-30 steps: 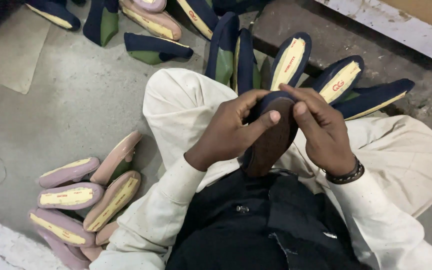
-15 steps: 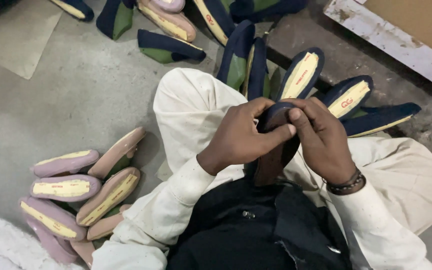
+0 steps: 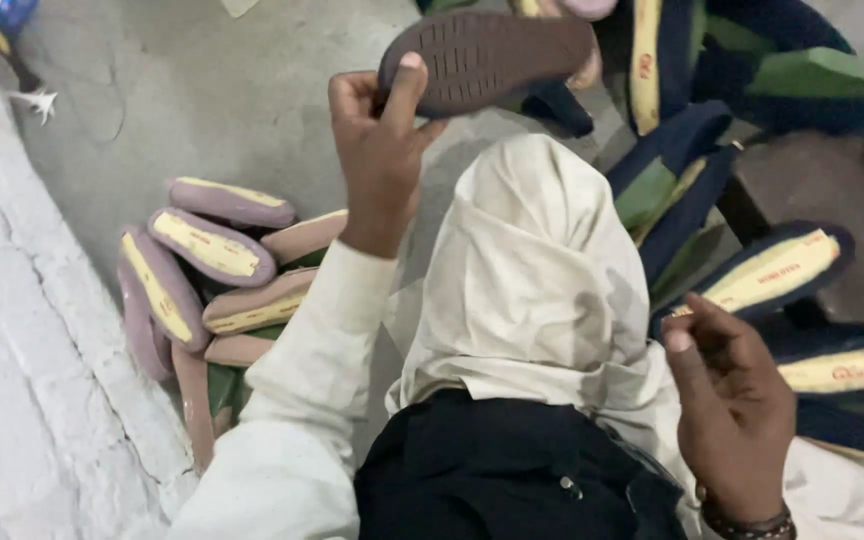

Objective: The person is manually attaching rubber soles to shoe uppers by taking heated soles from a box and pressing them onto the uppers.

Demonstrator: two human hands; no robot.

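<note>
Shoe (image 3: 487,60), dark upper w/ brown ribbed sole, is up in the air, sole facing the camera, heel end pinched in the left hand (image 3: 382,150). Thumb lies on the sole, fingers wrap behind the edge, so it's a firm fingertip hold, not a full fist. It hangs above the concrete floor (image 3: 202,90), out past the raised knee (image 3: 542,260) in cream trousers and clear of everything below it.

Right hand (image 3: 737,420) is low, near the lap, holding nothing. Fingers are loosely curled, thumb out, a dark bracelet (image 3: 752,525) at the wrist. It's well apart from the shoe.

Step in hand, as I read it: one-handed carry of a single shoe, w/ the other hand idle.

On the person's left side lies a pile of mauve shoes (image 3: 212,250) w/ yellow insoles, packed side by side on the floor beside a whitewashed ledge (image 3: 12,380). On the right & ahead is a heap of navy shoes (image 3: 772,275), yellow insoles & green lining showing, some stood on edge.

Setting the shoe down from here would call for a wrist turn to bring the sole under, since it's upside-down now. It would also mean lowering past the knee w/o clipping it & picking a gap, since both piles are tight. Grip is at one end only, so the toe end could swing; a slow arc or a second hand at the toe would steady it.
</note>
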